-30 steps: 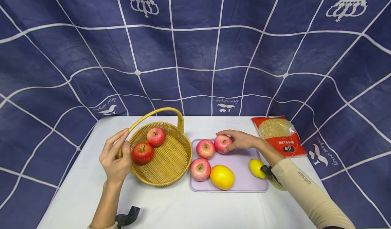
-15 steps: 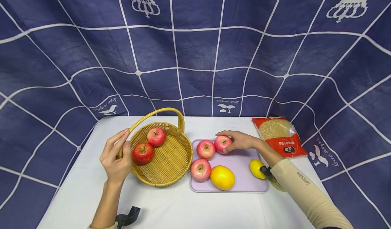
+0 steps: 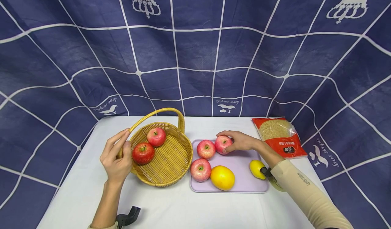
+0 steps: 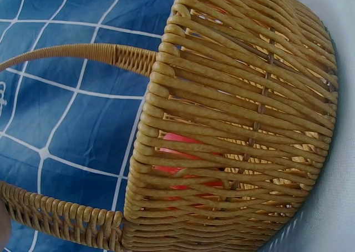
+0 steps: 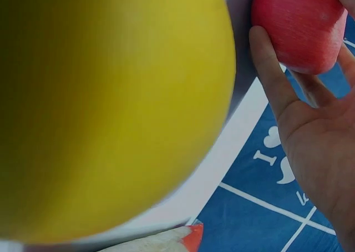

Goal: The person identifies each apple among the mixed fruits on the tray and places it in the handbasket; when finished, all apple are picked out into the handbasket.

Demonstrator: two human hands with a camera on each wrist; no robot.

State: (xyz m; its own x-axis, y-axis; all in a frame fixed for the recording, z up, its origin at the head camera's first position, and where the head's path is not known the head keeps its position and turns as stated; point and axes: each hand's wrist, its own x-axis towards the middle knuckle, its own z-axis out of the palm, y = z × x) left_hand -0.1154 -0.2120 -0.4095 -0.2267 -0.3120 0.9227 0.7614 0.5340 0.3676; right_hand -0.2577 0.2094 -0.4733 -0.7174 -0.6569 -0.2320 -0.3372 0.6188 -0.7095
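My left hand holds the side of the arched handle of a yellow wicker basket. Inside lie a dark red apple and a pinker apple; in the left wrist view, red shows through the woven wall. On the lilac tray, my right hand grips a pink apple, its fingers around the fruit in the right wrist view. Two more apples, one at the back and one at the front, sit left of it.
A yellow-orange, mango-like fruit lies at the tray's front. A lemon sits under my right wrist and looms large in the right wrist view. Behind my right forearm are a red noodle bag and a partly hidden tape-like ring.
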